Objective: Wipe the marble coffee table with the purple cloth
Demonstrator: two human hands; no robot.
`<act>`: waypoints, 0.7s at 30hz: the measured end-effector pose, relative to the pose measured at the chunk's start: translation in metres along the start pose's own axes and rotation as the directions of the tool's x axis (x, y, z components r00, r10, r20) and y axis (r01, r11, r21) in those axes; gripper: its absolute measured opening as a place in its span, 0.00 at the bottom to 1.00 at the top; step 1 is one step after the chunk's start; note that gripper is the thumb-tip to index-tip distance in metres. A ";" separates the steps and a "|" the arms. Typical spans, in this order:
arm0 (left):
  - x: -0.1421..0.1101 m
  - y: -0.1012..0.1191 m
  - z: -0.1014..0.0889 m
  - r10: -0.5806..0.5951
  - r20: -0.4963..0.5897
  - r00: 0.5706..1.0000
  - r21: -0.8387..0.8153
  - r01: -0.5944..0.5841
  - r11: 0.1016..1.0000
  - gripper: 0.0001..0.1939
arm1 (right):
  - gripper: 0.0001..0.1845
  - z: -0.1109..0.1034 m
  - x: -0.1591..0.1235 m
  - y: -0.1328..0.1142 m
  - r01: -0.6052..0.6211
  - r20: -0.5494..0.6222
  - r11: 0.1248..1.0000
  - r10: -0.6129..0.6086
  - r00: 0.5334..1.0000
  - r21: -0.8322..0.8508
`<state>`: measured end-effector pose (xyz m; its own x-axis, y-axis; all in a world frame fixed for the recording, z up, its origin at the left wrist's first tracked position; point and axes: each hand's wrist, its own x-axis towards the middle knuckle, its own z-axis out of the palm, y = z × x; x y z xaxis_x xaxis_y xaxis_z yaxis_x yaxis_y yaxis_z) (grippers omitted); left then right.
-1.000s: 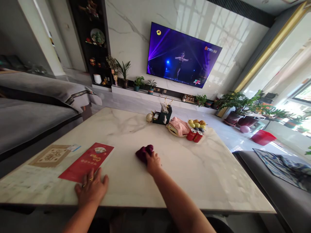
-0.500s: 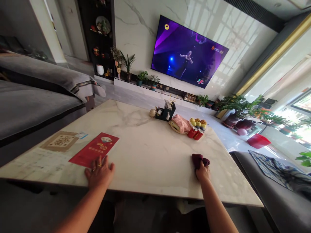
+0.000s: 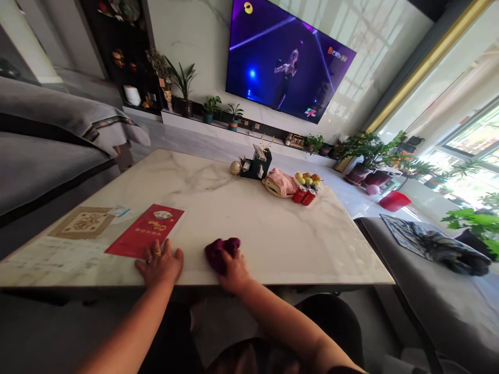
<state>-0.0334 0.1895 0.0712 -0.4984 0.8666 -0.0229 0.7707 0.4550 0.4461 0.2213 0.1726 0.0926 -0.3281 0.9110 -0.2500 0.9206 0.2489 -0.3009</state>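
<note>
My right hand point(image 3: 237, 271) grips a bunched dark purple cloth point(image 3: 217, 255) and presses it on the marble-patterned table point(image 3: 257, 228), near the middle of the front edge. To its left, my left hand point(image 3: 161, 264) lies with fingers spread on the tabletop. Its fingertips touch the lower edge of a red printed envelope or folder point(image 3: 136, 236). Left of that lies a brown square mat with a pattern point(image 3: 81, 222), and a small blue-and-white packet point(image 3: 119, 211) rests at its corner.
Toward the table's far side stand a round ornament point(image 3: 235, 168), a dark tissue-box organizer point(image 3: 260, 165), a basket with a pink cloth point(image 3: 281, 183), a bowl of fruit point(image 3: 307, 179) and two red cans point(image 3: 304, 196). Grey sofas point(image 3: 421, 270) flank the table.
My right hand has slid the purple cloth far left across the table, close to my left hand. The left hand stays by the red envelope. The view has shifted slightly.
</note>
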 end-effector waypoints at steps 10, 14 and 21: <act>-0.001 0.007 0.000 -0.034 0.021 0.999 0.030 0.034 0.999 0.44 | 0.50 0.007 -0.064 0.034 -0.023 0.022 0.997 0.024 0.999 -0.069; -0.001 0.007 0.001 -0.034 0.007 0.999 0.018 0.034 0.999 0.44 | 0.52 -0.021 -0.119 0.134 -0.284 -0.067 0.953 0.278 0.958 -0.106; -0.004 0.008 -0.004 -0.031 0.011 0.999 0.011 0.031 0.999 0.43 | 0.44 -0.072 -0.195 0.279 -0.766 -0.193 0.643 0.750 0.632 -0.008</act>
<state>-0.0262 0.1891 0.0782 -0.5177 0.8543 -0.0463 0.7591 0.4836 0.4357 0.5575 0.0882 0.1232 0.5240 0.8263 -0.2064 0.8451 -0.5346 0.0051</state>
